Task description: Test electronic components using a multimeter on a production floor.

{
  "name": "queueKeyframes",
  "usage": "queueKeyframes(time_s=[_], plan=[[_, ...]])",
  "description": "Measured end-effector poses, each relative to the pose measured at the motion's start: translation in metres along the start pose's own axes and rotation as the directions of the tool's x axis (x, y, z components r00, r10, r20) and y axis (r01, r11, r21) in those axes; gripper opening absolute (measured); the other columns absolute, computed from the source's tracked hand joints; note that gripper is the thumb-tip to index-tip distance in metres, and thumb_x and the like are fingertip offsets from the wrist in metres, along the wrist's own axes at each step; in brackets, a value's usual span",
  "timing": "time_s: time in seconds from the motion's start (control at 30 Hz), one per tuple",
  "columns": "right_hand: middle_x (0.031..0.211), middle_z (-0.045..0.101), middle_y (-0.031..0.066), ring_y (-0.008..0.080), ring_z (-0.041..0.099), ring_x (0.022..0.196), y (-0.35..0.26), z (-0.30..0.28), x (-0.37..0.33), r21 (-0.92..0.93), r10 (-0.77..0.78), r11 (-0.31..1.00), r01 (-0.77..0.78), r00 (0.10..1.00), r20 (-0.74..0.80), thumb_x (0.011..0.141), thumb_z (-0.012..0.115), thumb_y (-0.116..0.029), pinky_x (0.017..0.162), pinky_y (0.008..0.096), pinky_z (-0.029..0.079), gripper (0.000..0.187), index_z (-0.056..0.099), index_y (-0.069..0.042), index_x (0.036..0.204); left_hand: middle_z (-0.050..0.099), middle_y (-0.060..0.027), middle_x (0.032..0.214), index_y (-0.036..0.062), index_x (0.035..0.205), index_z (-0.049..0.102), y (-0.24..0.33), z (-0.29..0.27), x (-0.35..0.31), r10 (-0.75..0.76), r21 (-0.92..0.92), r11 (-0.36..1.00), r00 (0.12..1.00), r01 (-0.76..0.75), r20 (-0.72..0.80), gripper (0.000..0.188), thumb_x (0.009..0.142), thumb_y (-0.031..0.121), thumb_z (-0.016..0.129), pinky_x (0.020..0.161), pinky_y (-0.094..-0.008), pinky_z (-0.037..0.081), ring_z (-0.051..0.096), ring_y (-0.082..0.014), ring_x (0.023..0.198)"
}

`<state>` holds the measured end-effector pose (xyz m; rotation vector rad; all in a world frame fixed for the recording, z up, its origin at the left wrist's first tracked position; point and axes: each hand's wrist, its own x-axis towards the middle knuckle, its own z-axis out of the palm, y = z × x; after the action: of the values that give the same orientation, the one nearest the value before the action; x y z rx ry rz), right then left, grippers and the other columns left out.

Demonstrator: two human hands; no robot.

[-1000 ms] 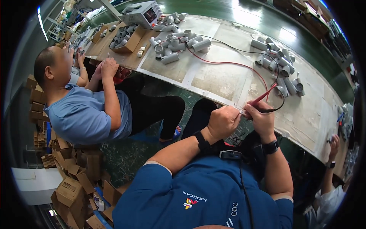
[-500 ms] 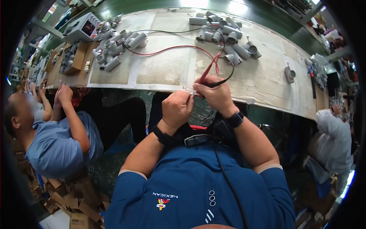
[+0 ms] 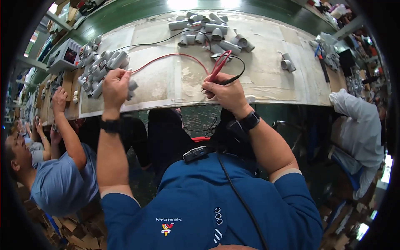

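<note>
My right hand [image 3: 228, 92] is closed around a pair of test probes, a red probe [image 3: 215, 71] and a black probe [image 3: 230, 81], over the table's near edge. Their thin tips point down and left from my fingers. Out to the left, my left hand [image 3: 115, 90] is raised at the near side of a heap of grey cylindrical fittings [image 3: 118, 59]. Its fingers are pinched together, and what they hold, if anything, is too small to make out. A red lead [image 3: 166, 55] and a black lead [image 3: 160, 41] run left across the table toward that heap.
A second heap of grey fittings [image 3: 216, 33] lies at the table's far middle. One grey fitting [image 3: 287, 62] sits alone to the right. A box-shaped device [image 3: 64, 56] stands far left. Co-workers sit on both sides, one in a blue shirt [image 3: 62, 179], one in white [image 3: 359, 125].
My left hand has left my right hand and moved left to the heap of fittings. My right hand keeps hold of the test probes. The view has shifted to the right.
</note>
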<state>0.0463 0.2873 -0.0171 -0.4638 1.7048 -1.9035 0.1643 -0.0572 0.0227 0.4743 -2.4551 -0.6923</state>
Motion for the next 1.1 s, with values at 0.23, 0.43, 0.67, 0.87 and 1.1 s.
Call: queueKeyframes(time_s=[0.23, 0.43, 0.67, 0.87, 1.1], plan=[[0.083, 0.071, 0.0025, 0.0082, 0.066, 0.070, 0.007, -0.006, -0.004, -0.002, -0.013, 1.000, 0.013, 0.999, -0.044, 0.094, 0.075, -0.011, 0.064, 0.0228, 0.056, 0.013, 0.073, 0.000, 0.101, 0.070, -0.0170, 0.111, 0.0044, 0.109, 0.074, 0.081, 0.051, 0.075, 0.439, 0.191, 0.868, 0.888, -0.458, 0.134, 0.030, 0.090, 0.028, 0.075, 0.091, -0.0439, 0.052, 0.066, -0.0374, 0.103], [0.083, 0.071, 0.0020, 0.0080, 0.066, 0.070, 0.001, -0.006, -0.005, -0.080, -0.028, 0.996, 0.027, 1.000, -0.007, 0.093, 0.076, -0.011, 0.064, 0.0227, 0.056, 0.013, 0.074, 0.000, 0.101, 0.065, -0.0209, 0.132, 0.0024, 0.125, 0.068, 0.181, 0.173, 0.136, 0.634, -0.030, 0.743, 0.687, -0.669, 0.356, 0.046, 0.086, 0.023, 0.079, 0.103, -0.0433, 0.049, 0.061, -0.0346, 0.125], [0.084, 0.072, 0.0032, 0.0083, 0.067, 0.070, 0.004, -0.012, -0.009, -0.108, -0.054, 0.993, 0.050, 0.998, -0.038, 0.092, 0.076, -0.009, 0.065, 0.0230, 0.056, 0.014, 0.074, 0.001, 0.102, 0.067, -0.0250, 0.122, -0.0015, 0.124, 0.064, 0.201, 0.192, 0.136, 0.416, 0.127, 0.820, 0.732, -0.559, 0.539, 0.051, 0.084, 0.027, 0.081, 0.100, -0.0415, 0.052, 0.064, -0.0340, 0.119], [0.084, 0.073, 0.0045, 0.0092, 0.067, 0.071, 0.002, -0.009, -0.009, -0.024, -0.046, 0.999, 0.046, 0.999, -0.007, 0.093, 0.075, -0.010, 0.065, 0.0231, 0.056, 0.015, 0.074, 0.002, 0.102, 0.066, -0.0247, 0.114, -0.0060, 0.115, 0.059, 0.120, 0.169, 0.158, -0.010, -0.269, 0.961, 0.968, -0.060, -0.250, 0.048, 0.086, 0.025, 0.081, 0.094, -0.0437, 0.056, 0.068, -0.0366, 0.101], [0.085, 0.073, 0.0065, 0.0112, 0.069, 0.071, 0.004, -0.011, -0.004, 0.042, 0.002, 0.999, -0.001, 1.000, -0.018, 0.094, 0.074, -0.010, 0.065, 0.0241, 0.057, 0.016, 0.073, 0.003, 0.103, 0.064, -0.0226, 0.110, -0.0065, 0.110, 0.054, 0.082, 0.107, 0.081, -0.533, -0.892, -0.057, 0.743, 0.448, 0.406, 0.029, 0.094, 0.011, 0.072, 0.081, -0.0435, 0.061, 0.070, -0.0319, 0.086]])
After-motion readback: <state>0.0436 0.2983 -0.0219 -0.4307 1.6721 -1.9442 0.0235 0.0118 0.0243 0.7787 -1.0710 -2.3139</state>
